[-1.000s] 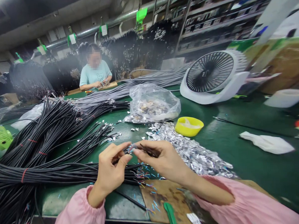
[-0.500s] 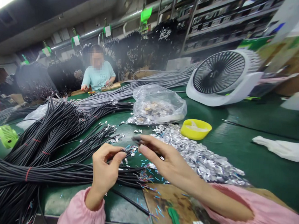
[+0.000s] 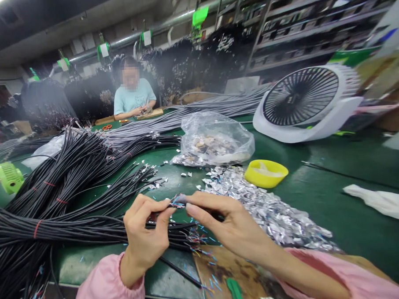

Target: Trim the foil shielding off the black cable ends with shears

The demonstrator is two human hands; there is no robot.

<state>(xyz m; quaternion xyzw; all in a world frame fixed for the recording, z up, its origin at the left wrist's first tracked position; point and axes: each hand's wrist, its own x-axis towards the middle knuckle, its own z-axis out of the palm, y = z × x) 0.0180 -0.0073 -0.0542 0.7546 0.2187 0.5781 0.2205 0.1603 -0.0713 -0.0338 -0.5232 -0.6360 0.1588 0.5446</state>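
Note:
My left hand [image 3: 145,233] pinches a black cable close to its stripped end, where thin coloured wires [image 3: 178,201] stick out in blue, red and white. From the other side my right hand [image 3: 229,218] has its thumb and index finger closed at the tips of these wires. A greyish covering shows on that index fingertip. Below both hands lies a bundle of black cables [image 3: 90,229], tied with a red band, its coloured wire ends fanned out. A heap of silver foil scraps [image 3: 275,216] spreads beyond my right hand.
A clear plastic bag [image 3: 219,140] of scraps, a yellow bowl [image 3: 266,174] and a white fan [image 3: 303,105] stand farther back. At the front lie a wooden board [image 3: 221,267] and a green-handled tool [image 3: 235,291]. A co-worker [image 3: 134,97] sits across the table.
My right hand's fingers have come down and closed on the wire ends, after being apart from them. Across the table, the co-worker's hands have come together, and orange-handled scissors now show.

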